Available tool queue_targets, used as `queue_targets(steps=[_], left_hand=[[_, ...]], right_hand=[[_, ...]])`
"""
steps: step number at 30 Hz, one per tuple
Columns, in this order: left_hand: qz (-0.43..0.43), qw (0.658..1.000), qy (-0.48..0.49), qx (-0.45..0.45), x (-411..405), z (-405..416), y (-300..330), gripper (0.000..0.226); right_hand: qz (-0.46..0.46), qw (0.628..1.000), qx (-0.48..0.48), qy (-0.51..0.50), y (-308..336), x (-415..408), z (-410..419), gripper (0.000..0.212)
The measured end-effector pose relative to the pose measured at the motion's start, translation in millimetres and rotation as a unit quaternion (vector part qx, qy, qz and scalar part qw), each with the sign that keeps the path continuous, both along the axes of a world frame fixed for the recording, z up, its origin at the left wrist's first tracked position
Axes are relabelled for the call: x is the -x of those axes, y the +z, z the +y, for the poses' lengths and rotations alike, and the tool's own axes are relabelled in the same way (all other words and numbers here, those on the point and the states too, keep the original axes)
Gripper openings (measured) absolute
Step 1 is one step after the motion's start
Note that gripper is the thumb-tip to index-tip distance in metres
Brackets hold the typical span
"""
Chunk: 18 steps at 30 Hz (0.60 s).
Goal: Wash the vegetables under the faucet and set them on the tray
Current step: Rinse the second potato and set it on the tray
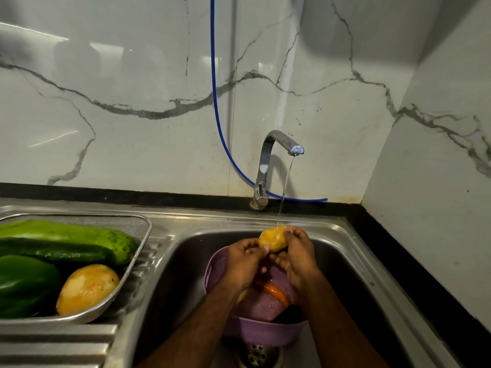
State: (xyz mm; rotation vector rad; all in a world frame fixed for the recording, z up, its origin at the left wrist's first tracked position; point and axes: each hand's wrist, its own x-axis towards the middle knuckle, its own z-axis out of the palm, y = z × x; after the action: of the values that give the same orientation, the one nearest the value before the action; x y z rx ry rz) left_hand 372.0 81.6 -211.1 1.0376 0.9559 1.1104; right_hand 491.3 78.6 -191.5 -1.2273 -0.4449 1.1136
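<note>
Both hands are holding a potato (273, 239) under the thin stream from the faucet (276, 155), centre-right of the frame, above the sink (345, 261). Left hand (243, 261) is cupping it from the left w/ fingers (255, 251) curled against its lower-left side; right hand (299, 254) is wrapping the right side, fingers pressed around its far edge. So neither hand is spread open: both are closed on the potato, which is sitting between them, touching both.

Water is landing on the potato's top. Its long axis is running roughly upper left to lower right, though that's hard to tell w/ the hands covering its ends.

Directly below the hands a purple colander (265, 333) is sitting in the sink w/ a carrot (276, 292) and something dark inside; those prob. are waiting for washing.

The tray (140, 227) is lying at the left of the frame on the drainboard, already carrying a pale green gourd (79, 233), a dark cucumber (53, 252), a green pepper (24, 285) and another potato (86, 288).

Key relation: tray is lying left of the potato, well apart, past the sink rim, so the left hand is the nearer one for the carry. Free room on the tray looks to be mostly at its near-right corner, beside the other potato.
</note>
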Motion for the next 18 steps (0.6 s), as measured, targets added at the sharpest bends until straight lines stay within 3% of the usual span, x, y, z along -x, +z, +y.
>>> queue_targets(steps=[5, 11, 18], left_hand=[[0.001, 0.999, 0.033, -0.006, 3, -1, 4, 0.015], [-0.014, 0.998, 0.066, 0.007, 4, 3, 6, 0.018], [-0.05, 0.998, 0.011, -0.037, 6, 1, 9, 0.036]], right_hand=[[0.012, 0.999, 0.03, 0.037, 6, -5, -7, 0.025], [-0.116, 0.985, 0.088, 0.093, 4, -13, -13, 0.023], [-0.066, 0.987, 0.06, 0.135, 8, -3, -17, 0.03]])
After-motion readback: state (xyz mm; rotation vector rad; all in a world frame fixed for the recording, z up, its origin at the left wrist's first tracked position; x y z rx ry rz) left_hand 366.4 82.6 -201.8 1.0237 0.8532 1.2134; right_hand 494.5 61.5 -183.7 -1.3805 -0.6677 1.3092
